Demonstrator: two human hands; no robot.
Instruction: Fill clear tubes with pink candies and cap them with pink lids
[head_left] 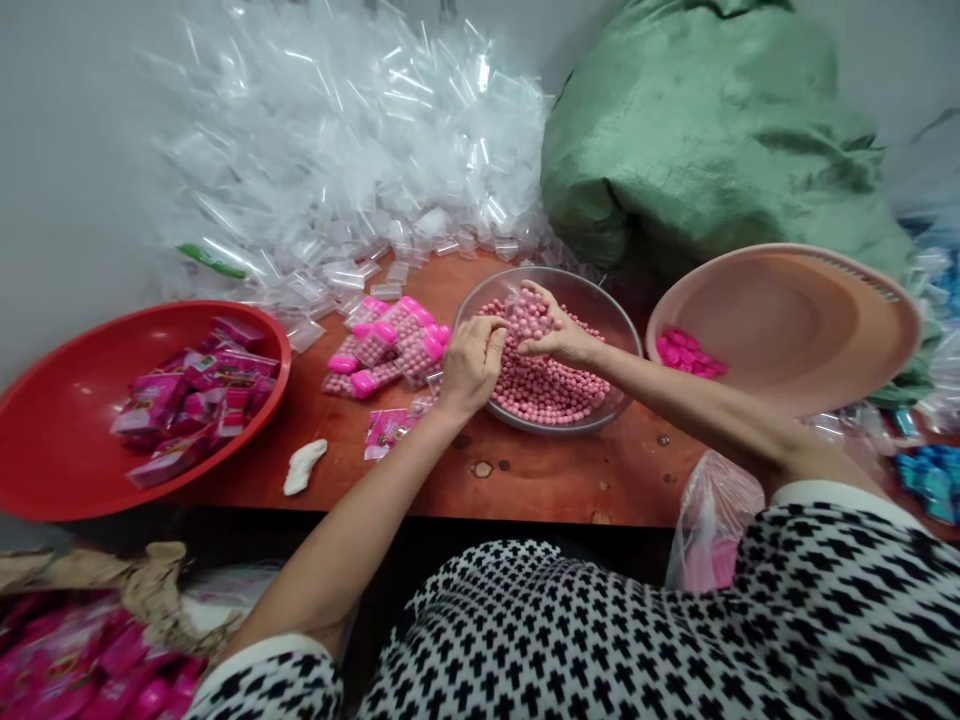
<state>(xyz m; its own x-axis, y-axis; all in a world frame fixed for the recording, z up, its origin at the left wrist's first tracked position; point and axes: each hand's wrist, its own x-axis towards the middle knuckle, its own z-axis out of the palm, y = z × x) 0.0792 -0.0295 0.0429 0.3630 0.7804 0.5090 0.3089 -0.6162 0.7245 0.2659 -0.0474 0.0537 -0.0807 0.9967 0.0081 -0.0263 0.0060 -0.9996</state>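
A wide metal bowl (pixel 551 428) full of small pink balls (pixel 551 385) stands in front of me. Over its middle, my right hand (pixel 566 335) is cupped around a handful of pink balls (pixel 531 316). My left hand (pixel 474 365) is at the bowl's left rim, fingers bent and pinched towards the right hand. A clear plastic container seems to be at its fingertips, partly hidden by fingers and balls. Left of the bowl lies a heap of clear containers (pixel 394 340) filled with pink balls and fitted with bright pink caps. Beside my left wrist is a printed pink packet (pixel 388 430).
A red basin (pixel 52 430) with pink packets stands left; a peach basin (pixel 810 340) with pink caps (pixel 686 353) tilts at right. Behind are a pile of clear containers (pixel 337 130) and a green sack (pixel 697 130). A white scrap (pixel 304 467) lies near the table edge.
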